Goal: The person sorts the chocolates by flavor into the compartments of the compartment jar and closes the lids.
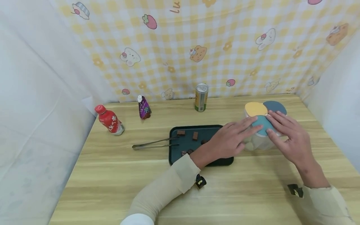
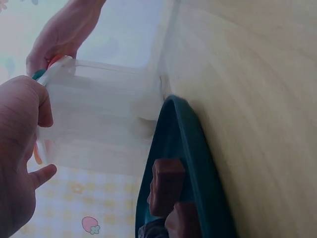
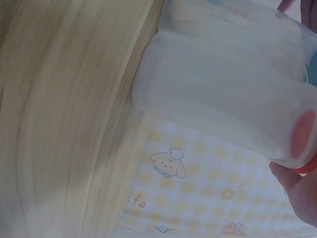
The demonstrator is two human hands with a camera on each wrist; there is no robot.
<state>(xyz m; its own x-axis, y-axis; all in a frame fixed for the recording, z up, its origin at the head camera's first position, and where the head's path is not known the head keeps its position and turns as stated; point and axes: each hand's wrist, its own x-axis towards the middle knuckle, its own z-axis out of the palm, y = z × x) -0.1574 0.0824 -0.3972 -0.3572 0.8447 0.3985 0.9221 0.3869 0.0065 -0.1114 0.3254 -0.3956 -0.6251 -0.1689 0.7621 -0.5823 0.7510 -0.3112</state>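
Left hand (image 1: pixel 229 139) and right hand (image 1: pixel 293 137), fingers spread, rest on the teal lid (image 1: pixel 264 123) of a clear container (image 1: pixel 260 142) at the right of the wooden table (image 1: pixel 112 187). Stretched across, the left arm (image 1: pixel 166 181) blocks part of the dark tray (image 1: pixel 187 143), where chocolates (image 1: pixel 181 132) lie and tongs (image 1: pixel 149 144) overhang its left side. Farther back are a can (image 1: pixel 201 98), a purple pouch (image 1: pixel 144 108) and, leftmost, a red bottle (image 1: pixel 110 121).
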